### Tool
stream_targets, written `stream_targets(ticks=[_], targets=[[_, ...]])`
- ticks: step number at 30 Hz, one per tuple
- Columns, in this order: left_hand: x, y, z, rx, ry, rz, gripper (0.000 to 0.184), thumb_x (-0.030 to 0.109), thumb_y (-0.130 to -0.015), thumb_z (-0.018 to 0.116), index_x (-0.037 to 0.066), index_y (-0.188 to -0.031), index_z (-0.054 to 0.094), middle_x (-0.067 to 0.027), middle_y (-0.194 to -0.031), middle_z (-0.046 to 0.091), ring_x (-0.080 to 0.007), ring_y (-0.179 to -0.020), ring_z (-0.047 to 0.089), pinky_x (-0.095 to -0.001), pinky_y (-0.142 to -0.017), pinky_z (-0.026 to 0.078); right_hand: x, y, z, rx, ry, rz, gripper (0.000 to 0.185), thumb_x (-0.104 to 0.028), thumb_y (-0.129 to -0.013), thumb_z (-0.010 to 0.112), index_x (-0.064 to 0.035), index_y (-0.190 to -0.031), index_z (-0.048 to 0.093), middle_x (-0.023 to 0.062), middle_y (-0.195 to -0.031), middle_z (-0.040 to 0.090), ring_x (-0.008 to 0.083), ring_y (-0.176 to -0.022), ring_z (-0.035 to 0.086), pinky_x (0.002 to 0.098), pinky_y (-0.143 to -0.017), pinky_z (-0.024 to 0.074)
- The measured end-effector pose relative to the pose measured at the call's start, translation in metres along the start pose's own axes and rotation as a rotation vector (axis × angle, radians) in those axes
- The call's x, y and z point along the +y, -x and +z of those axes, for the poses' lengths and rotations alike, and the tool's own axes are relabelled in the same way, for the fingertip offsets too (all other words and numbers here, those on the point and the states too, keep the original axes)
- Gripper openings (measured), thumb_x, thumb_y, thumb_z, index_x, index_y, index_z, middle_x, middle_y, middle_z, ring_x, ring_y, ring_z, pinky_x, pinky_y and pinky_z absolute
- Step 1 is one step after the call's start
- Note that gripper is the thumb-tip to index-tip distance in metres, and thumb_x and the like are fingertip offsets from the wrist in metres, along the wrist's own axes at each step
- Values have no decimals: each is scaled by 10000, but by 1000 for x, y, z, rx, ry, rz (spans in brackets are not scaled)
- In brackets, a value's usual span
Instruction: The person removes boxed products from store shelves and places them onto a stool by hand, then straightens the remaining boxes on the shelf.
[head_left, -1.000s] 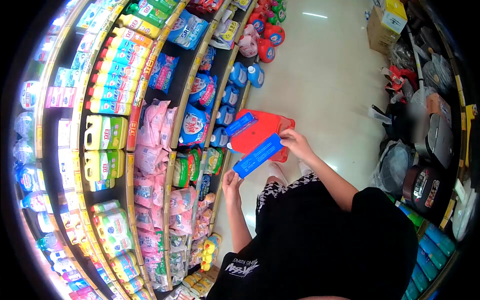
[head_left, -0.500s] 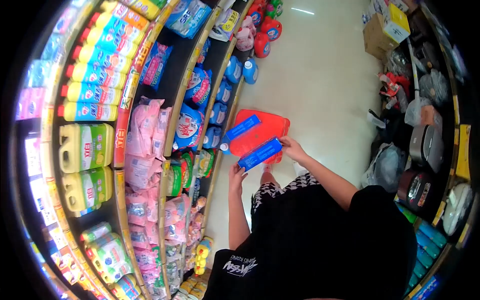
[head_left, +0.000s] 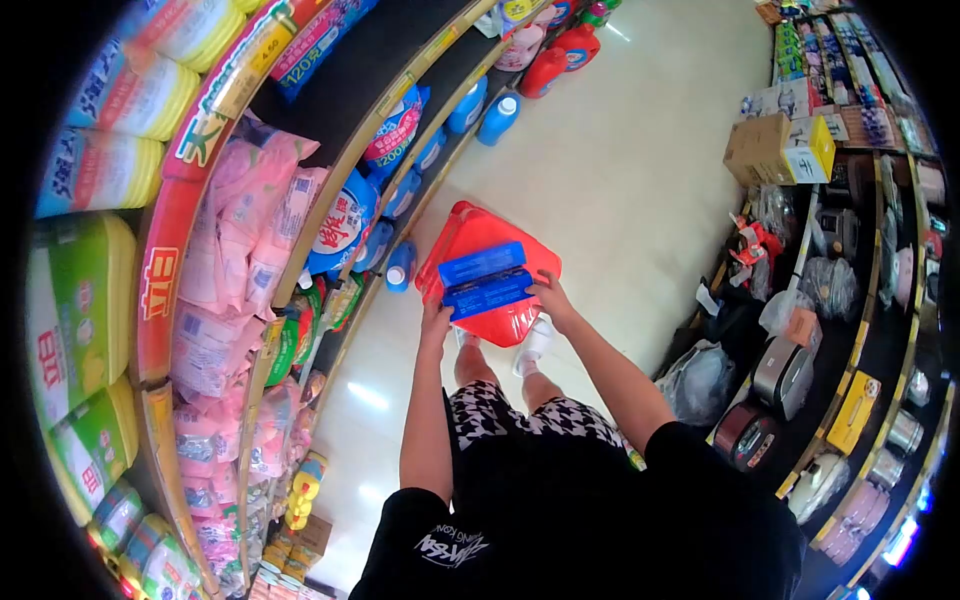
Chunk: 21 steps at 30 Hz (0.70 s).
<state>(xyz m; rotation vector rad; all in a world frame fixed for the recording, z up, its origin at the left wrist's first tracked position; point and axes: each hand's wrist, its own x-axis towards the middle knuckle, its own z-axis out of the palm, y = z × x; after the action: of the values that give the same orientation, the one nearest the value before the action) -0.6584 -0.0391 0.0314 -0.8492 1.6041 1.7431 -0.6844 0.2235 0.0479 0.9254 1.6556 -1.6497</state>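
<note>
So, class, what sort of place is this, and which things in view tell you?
Most likely a shop, perhaps a supermarket: the shelves carry a price label, pink packets are stocked in bulk, and several matching blue bottles are lined up.

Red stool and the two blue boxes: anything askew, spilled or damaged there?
Nothing stands out. The far blue box lies on the red stool; the left hand and right hand hold the near blue box by its ends. No spill shows, but small dents would be hard to see.
</note>
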Motion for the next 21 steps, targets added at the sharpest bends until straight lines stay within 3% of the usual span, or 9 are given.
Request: stream_targets(ticks=[5,9,13,16,19,21], targets=[[4,-28,-7,-62,-7,-32,715,211,-798,557,148,-1453,277,-82,-1409,429,-242,-1232,451,-451,-925,418,-17,-20,16,27,-7,73,839,-217,-764,654,-100,-1464,205,111,-1373,440,236,-1225,453,450,-932,409],[-15,-49,-4,-121,-50,4,766,155,-759,546,147,-1470,262,-71,-1378,456,-229,-1221,460,-429,-912,431,-14,-35,17,13,44,102,813,-193,-773,637,-156,-1472,221,113,-1315,495,235,-1198,470,450,-922,417],[-27,-59,2,-102,36,78,788,93,-741,543,82,-1470,244,-109,-1377,450,-239,-1264,433,-384,-1006,385,-14,-42,19,39,64,101,775,-160,-783,623,-169,-1464,253,117,-1291,519,222,-1182,482,437,-915,417],[-22,-55,10,-84,-22,84,789,82,-747,535,62,-1473,227,-130,-1404,422,-253,-1312,390,-362,-1077,310,-11,-42,20,40,136,2,709,-138,-788,616,-133,-1436,328,101,-1219,560,183,-1044,545,365,-823,454],[-9,-54,20,-33,-199,-18,842,89,-773,533,23,-1494,104,-197,-1479,304,-299,-1361,335,-353,-1113,273,4,-57,18,94,227,-122,633,-117,-793,603,-96,-1393,402,75,-1114,597,137,-876,562,285,-709,459],[6,-49,24,-43,-183,-5,841,117,-781,547,12,-1489,106,-207,-1479,302,-304,-1361,334,-353,-1112,276,13,-68,17,134,254,-157,614,-106,-792,596,-82,-1380,424,62,-1055,606,121,-805,548,263,-658,450]])
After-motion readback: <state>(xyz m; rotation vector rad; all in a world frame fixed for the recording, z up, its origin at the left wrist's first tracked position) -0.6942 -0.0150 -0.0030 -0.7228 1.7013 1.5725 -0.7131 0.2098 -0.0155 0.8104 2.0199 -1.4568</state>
